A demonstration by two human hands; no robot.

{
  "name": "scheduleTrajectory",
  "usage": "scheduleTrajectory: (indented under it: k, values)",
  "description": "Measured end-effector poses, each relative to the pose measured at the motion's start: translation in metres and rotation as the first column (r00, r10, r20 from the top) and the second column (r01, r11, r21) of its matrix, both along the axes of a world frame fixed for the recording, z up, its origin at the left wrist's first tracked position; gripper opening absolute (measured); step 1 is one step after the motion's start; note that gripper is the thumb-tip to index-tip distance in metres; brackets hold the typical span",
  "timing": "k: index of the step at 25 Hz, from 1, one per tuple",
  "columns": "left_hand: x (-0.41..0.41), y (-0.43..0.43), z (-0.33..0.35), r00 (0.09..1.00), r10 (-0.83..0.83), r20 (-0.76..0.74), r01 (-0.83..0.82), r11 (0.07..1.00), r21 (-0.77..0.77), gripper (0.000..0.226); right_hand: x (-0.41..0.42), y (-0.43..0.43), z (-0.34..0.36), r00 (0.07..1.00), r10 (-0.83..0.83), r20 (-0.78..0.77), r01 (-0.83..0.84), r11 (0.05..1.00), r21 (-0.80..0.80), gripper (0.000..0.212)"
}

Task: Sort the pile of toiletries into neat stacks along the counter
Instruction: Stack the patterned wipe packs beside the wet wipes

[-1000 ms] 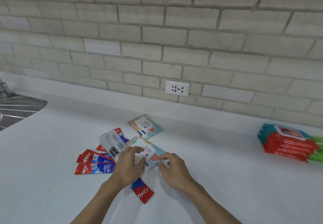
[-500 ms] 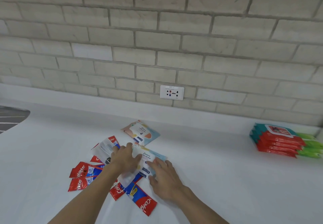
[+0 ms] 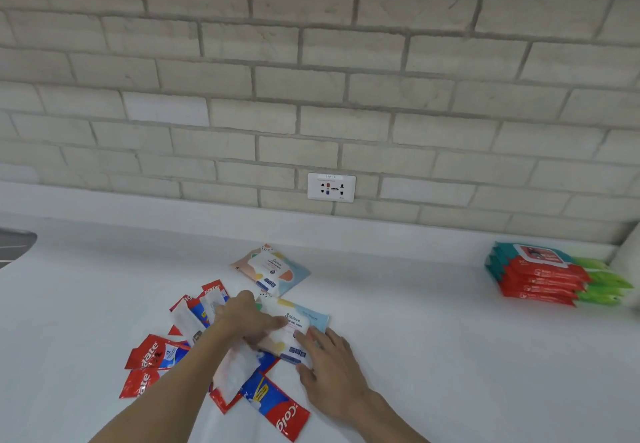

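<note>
The pastel wipes pack (image 3: 299, 323) lies on the white counter (image 3: 433, 356), on the right edge of the toothpaste box pile (image 3: 156, 356), directly between the two hands. The left hand (image 3: 247, 318) grips the pack's left end, fingers curled round its edge, while the right hand (image 3: 330, 361) lies flat with straight fingers touching the pack's near right edge. A second wipes pack (image 3: 272, 268) lies just behind, and the stacked red packs (image 3: 540, 278) sit well apart to the right
</note>
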State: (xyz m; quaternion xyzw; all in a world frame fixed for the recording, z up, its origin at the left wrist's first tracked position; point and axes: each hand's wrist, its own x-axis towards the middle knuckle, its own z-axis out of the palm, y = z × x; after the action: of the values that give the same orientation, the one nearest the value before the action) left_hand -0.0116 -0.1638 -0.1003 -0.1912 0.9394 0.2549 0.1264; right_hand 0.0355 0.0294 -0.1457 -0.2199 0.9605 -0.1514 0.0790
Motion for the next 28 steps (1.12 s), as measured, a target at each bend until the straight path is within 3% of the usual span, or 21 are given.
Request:
scheduleTrajectory:
  k: [3,7,14,18,23,26,28]
  values:
    - [0.000,0.006,0.001,0.999,-0.029,-0.032,0.031,0.998,0.056,0.091,0.000,0.007,-0.004,1.000,-0.016,-0.017,0.016,0.999,-0.040,0.056]
    - [-0.001,0.016,0.005,0.990,-0.028,-0.139,0.070,0.950,0.303,0.079,0.002,0.010,-0.005,0.998,-0.054,-0.012,0.052,0.995,-0.087,0.058]
    - [0.007,0.032,0.020,0.957,0.020,-0.288,0.116,0.887,0.446,0.038,0.005,0.017,0.003,0.997,-0.071,0.040,0.076,0.983,-0.169,0.061]
    - [0.006,0.033,0.023,0.944,0.049,-0.326,0.108,0.888,0.447,0.049,0.006,0.022,0.011,0.990,-0.092,0.105,0.123,0.933,-0.338,0.058]
    - [-0.001,0.048,0.042,0.927,0.065,-0.369,0.151,0.837,0.526,0.037,0.001,0.037,0.026,0.953,-0.226,0.204,0.303,0.642,-0.704,0.041]
    - [-0.007,0.067,0.053,0.921,0.101,-0.377,0.159,0.784,0.600,0.033,-0.011,0.056,0.039,0.881,-0.272,0.386,0.463,0.333,-0.821,0.043]
    - [-0.009,0.079,0.058,0.921,0.126,-0.367,0.162,0.735,0.658,0.031,-0.017,0.067,0.046,0.819,-0.188,0.541,0.571,0.178,-0.802,0.048]
